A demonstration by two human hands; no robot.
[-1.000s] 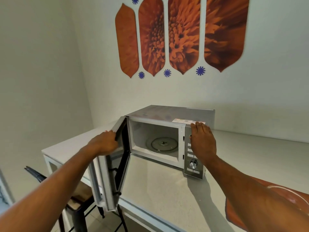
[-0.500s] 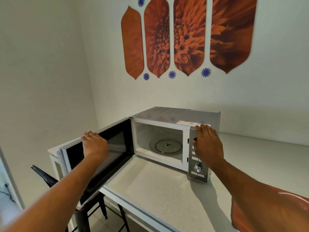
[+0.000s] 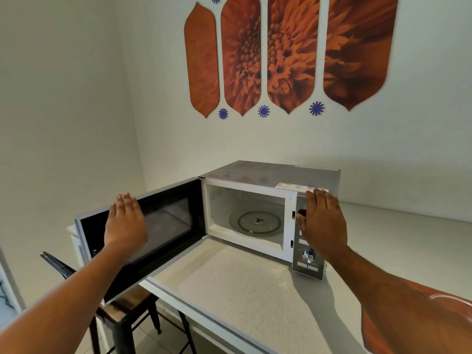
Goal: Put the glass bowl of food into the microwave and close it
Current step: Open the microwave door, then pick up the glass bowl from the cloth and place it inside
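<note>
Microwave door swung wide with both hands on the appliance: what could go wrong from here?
The door juts out past the table edge, above the chair; a body or bowl could knock it. The left hand lies flat against the door, so a push might strain the hinge. The right hand covers the control panel and could press a button by accident.

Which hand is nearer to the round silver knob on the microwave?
The right hand. It lies flat on the control panel just above the knob. The left hand is far to the left, open against the inside of the swung-out door.
</note>
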